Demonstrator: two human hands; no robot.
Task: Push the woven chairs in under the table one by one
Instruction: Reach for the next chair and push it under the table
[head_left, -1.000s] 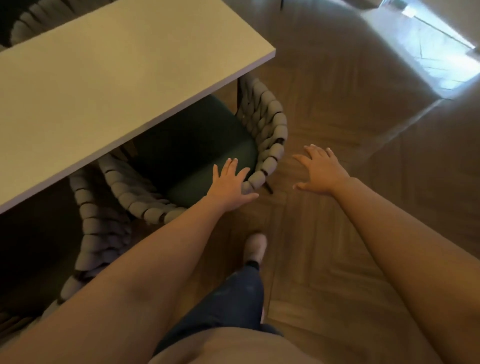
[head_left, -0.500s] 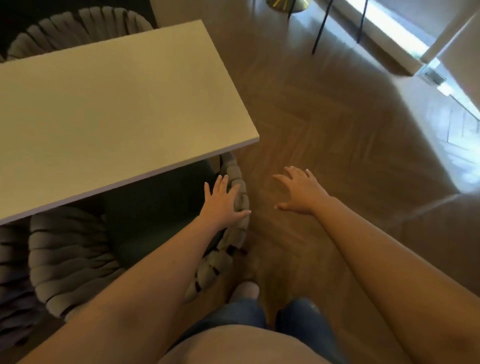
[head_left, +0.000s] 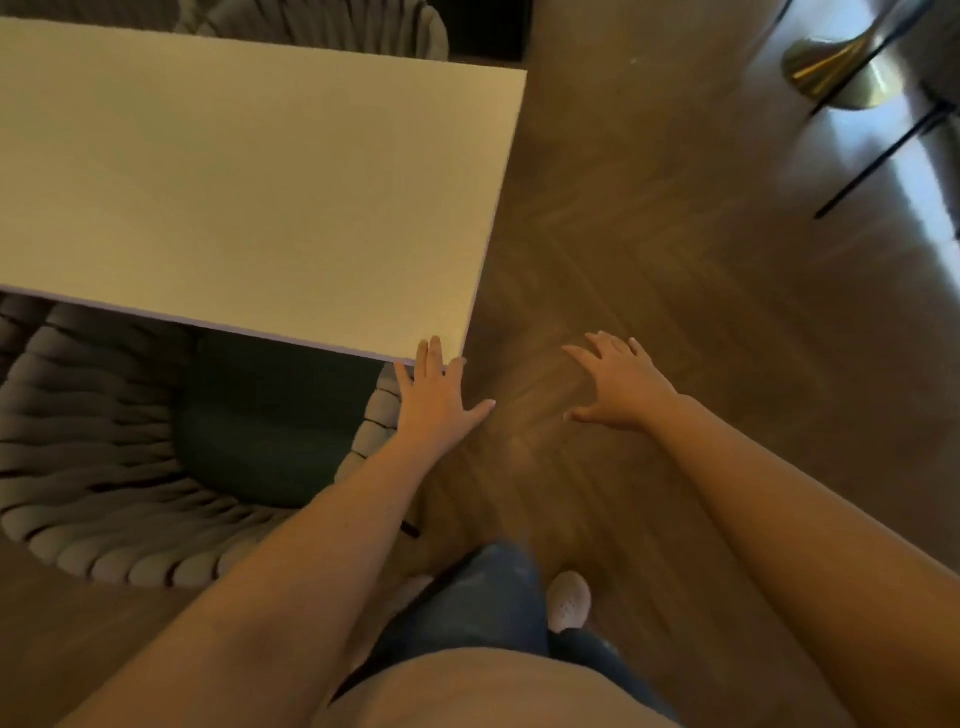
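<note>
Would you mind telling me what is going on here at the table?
A person is tucking woven chairs under the white table. The left hand is open, over the woven chair arm by the table corner; its seat is partly under the tabletop. The right hand hangs open over the wooden floor, holding nothing. Another chair shows at the far side.

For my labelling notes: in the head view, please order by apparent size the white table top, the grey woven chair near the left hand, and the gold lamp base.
1. White rectangular table top
2. Grey woven rope chair
3. Gold metal lamp base, far and cropped, so its true size is unsure
</note>
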